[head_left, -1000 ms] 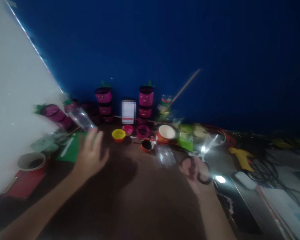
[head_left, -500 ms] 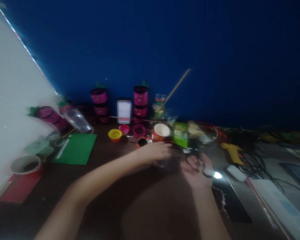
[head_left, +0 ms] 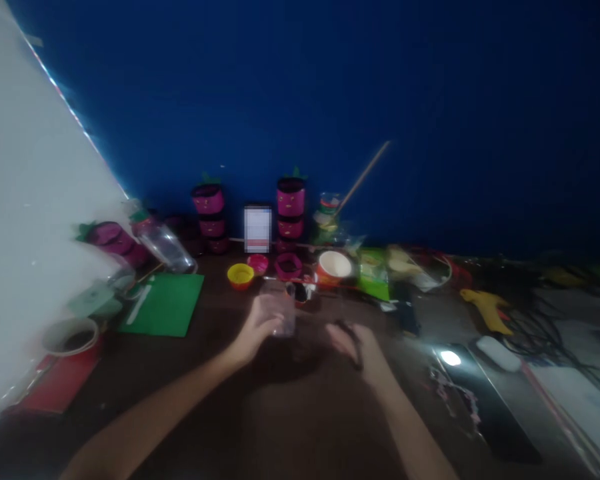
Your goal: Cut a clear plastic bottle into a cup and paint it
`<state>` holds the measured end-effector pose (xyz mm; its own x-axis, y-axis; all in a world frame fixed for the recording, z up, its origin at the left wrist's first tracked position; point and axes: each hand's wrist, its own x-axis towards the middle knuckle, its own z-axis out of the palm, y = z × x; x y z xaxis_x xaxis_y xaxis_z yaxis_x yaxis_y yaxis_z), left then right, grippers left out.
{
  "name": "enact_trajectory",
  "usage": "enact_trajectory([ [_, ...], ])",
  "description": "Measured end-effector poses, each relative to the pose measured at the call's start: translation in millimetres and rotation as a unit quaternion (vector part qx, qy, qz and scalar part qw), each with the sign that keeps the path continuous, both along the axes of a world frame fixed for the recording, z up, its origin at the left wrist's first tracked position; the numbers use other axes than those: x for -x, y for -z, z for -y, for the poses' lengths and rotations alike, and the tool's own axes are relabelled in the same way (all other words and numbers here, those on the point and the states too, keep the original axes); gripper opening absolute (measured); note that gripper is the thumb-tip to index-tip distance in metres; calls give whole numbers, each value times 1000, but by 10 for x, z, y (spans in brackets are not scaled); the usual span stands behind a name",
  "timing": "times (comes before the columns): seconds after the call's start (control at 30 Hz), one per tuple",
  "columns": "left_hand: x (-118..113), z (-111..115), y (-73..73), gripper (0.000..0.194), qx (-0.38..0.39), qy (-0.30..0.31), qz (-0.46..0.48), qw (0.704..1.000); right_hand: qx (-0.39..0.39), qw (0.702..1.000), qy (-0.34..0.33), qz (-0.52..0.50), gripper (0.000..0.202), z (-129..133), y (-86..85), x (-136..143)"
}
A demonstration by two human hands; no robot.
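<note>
My left hand (head_left: 261, 321) is closed round a clear plastic container (head_left: 284, 319) near the middle of the dark table (head_left: 220, 400). To its right, my right hand (head_left: 353, 343) grips a dark, blurred thing (head_left: 357, 357) that looks like scissors, its fingers curled. A gap separates the two hands. Just behind the container sits a small dark-mouthed cup (head_left: 298, 292). Further back are a yellow cup (head_left: 241, 275), a pink ring-shaped piece (head_left: 288, 265) and a red-and-white paper cup (head_left: 335, 268).
Purple stacked pots (head_left: 291, 203) and a screen (head_left: 258, 229) stand by the blue wall. At left lie a green sheet (head_left: 165, 305), a clear bottle (head_left: 167, 248) and a red pad (head_left: 60, 383). At right are a yellow glue gun (head_left: 487, 311), cables and a black phone-like slab (head_left: 500, 407).
My left hand has drawn back to the left and now has the clear container. My right hand has moved left and down, with the dark thing in it. The view has shifted slightly.
</note>
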<state>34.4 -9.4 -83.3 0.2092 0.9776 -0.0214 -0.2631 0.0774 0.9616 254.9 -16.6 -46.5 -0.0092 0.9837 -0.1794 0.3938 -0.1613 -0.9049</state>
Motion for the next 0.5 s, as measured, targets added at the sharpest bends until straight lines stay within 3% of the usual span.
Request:
enact_trajectory([
  [0.13, 26, 48, -54, 55, -33, -39, -76, 996, 25, 997, -49, 59, 46, 33, -13, 136],
  [0.27, 26, 90, -115, 56, -78, -56, -97, 991, 46, 994, -90, 46, 45, 54, -101, 266],
  [0.37, 49, 108, -126, 59, -97, -55, -124, 986, 54, 994, -92, 34, 46, 79, -125, 305],
  [0.5, 85, 115, -76, 69, -109, -64, -195, 973, 47, 992, -85, 76, 46, 119, -30, 260],
])
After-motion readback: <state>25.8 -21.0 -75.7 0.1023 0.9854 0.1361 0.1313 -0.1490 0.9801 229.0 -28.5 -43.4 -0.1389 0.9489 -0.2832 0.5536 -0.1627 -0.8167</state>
